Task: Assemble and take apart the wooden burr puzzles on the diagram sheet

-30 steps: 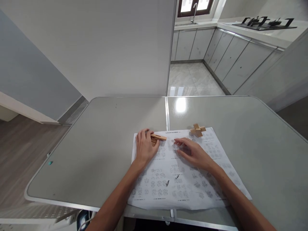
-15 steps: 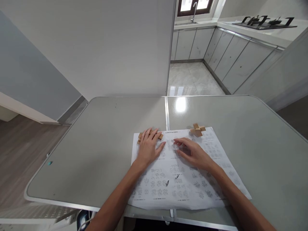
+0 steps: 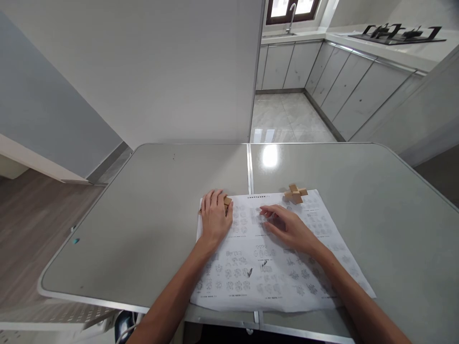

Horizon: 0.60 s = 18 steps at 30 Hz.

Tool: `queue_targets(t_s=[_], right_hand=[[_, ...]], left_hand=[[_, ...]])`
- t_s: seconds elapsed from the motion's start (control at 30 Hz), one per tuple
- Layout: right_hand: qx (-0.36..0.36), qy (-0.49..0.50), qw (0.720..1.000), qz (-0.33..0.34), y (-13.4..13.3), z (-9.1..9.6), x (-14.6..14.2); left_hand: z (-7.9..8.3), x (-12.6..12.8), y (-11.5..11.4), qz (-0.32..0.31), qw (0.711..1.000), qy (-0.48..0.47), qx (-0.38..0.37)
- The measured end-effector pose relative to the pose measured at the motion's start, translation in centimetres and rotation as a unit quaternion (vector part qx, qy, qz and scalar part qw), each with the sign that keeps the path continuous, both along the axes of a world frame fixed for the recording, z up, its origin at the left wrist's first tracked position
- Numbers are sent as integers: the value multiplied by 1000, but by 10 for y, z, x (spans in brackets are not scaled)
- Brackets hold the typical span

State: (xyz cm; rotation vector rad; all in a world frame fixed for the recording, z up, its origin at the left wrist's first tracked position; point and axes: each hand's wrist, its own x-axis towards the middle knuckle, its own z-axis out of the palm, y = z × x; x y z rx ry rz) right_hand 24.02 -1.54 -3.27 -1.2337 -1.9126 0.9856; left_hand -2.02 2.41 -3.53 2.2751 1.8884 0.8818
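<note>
A white printed sheet point(image 3: 283, 277) full of small diagrams lies on the grey table point(image 3: 150, 210). My left hand point(image 3: 214, 217) rests at the sheet's far left corner, its fingers laid over a small wooden block piece point(image 3: 227, 201) that peeks out by my fingertips. My right hand point(image 3: 287, 228) lies flat on the middle of the sheet, fingers stretched out toward the left, holding nothing. A wooden cross-shaped puzzle point(image 3: 296, 193) sits on the sheet's far right edge, apart from both hands.
A metal seam point(image 3: 248, 167) runs down the table's middle. A white partition wall point(image 3: 161, 71) stands behind the table. Kitchen cabinets point(image 3: 340, 81) and a stove top point(image 3: 398, 34) lie beyond on the right. A small teal mark point(image 3: 75, 241) sits near the table's left edge.
My left hand has slid the wooden piece leftward and covered it; the long bar seen earlier is now mostly hidden under my fingers. My right hand has stayed put.
</note>
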Motion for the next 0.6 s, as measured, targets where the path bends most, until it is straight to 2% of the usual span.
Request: queue_targets(t_s=[0.17,0.27,0.4,0.6], right_hand=[[-32,93,993,-71,-1,3,-5],[-42,174,973,-146,-2,5,-9],[-51,210,946,-242,0,5,-8],[-108,239,922,-285,3,3,-4]], left_hand=[[-4,-3,2,9,1000,7,6],[-4,-2,1,-2,1000,14,14],[1,2,-2,-38,999,12,26],[7,10,-9,-110,993,-1,37]])
